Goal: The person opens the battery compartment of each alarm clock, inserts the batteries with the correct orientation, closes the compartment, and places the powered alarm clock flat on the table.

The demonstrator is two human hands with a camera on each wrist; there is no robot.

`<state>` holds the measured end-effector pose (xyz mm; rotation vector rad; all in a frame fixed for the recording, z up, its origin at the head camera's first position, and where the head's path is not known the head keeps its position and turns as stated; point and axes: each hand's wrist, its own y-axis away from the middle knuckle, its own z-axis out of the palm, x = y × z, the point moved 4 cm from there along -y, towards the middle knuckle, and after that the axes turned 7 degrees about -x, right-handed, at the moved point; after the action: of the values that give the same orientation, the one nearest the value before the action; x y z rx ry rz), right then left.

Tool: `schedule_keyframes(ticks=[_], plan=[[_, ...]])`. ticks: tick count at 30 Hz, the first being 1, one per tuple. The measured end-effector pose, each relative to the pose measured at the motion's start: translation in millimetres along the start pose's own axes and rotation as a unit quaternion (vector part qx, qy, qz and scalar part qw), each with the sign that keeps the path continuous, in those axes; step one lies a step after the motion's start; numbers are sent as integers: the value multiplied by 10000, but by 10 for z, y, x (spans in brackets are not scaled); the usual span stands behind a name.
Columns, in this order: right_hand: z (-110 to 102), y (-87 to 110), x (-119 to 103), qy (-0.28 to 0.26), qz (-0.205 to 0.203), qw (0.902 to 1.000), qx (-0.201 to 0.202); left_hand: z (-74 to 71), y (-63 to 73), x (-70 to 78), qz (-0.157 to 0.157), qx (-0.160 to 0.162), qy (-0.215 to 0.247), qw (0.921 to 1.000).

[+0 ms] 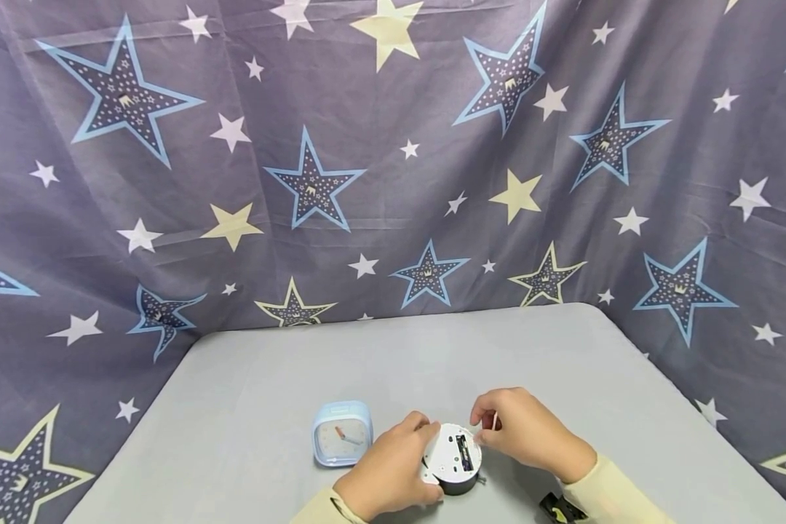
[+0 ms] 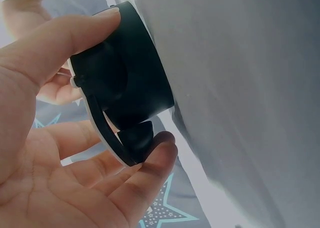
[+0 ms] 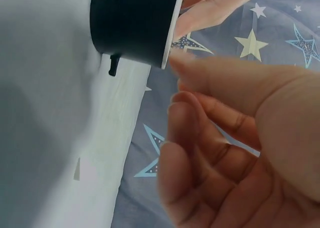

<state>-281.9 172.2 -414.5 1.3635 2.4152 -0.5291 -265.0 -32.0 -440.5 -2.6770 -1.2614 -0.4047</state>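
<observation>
A round clock (image 1: 455, 455) with a black body and a white back lies back side up on the table. A dark oblong battery slot (image 1: 463, 453) shows in its back; whether a battery lies inside I cannot tell. My left hand (image 1: 396, 462) grips the clock from the left, its thumb on the black side (image 2: 135, 63) and a fingertip at a small black ear or foot (image 2: 137, 140). At the opposite rim is my right hand (image 1: 524, 429), thumb tip close against the white edge (image 3: 173, 28), the other fingers loosely bent with nothing seen between them.
A light blue square clock (image 1: 343, 434) stands left of my left hand, its dial facing up toward me. The grey table (image 1: 288, 378) reaches back to a star-patterned curtain (image 1: 367, 182). Beside my right wrist is a small black device (image 1: 561, 508).
</observation>
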Motion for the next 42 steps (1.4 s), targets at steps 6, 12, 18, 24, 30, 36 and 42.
schedule_keyframes(ticks=[6,12,18,24,30,36,42], plan=[[-22,58,85,-24,100,9995,297,8,-1,-3,-6,14,-11,10000],[-31,88,175,50,276,9986,454,3,2,2,-6,14,-5,10000],[-42,96,239,283,440,9968,597,1,15,-1,-56,-20,9,10000],[-33,106,308,450,559,9952,659,-2,5,1,10,41,-11,10000],[-3,110,365,434,764,9940,652,-7,2,7,14,21,-29,10000],[34,114,411,407,1091,9912,627,-4,8,4,-2,-7,-13,10000],[64,121,435,399,1261,9897,549,1,7,-3,-27,-58,60,10000]])
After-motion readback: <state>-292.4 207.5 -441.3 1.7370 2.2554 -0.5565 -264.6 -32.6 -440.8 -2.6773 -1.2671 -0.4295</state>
